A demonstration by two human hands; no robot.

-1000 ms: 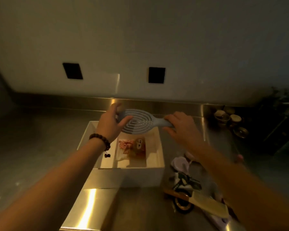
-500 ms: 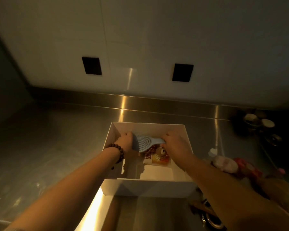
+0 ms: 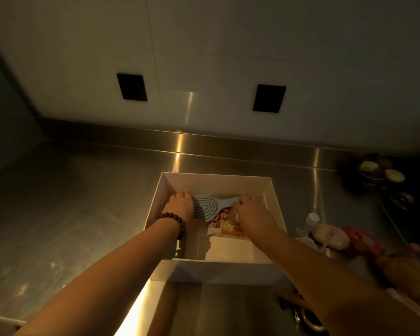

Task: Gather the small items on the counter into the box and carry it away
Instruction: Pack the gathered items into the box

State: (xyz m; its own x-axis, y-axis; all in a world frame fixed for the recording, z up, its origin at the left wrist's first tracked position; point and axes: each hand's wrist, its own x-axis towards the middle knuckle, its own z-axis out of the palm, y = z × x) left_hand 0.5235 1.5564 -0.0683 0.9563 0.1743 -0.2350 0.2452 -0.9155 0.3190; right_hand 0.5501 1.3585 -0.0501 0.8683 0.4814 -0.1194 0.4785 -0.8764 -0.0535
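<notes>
On the steel counter I keep the white box steady; inside it my left hand curls round the brush head, my right hand pinches its handle; I lay it flat over the snack packet, then let go

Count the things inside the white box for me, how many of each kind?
Hairbrush, blue, held by the left hand and the right hand: 1
Snack packet: 1
Total showing inside the box: 2
</notes>
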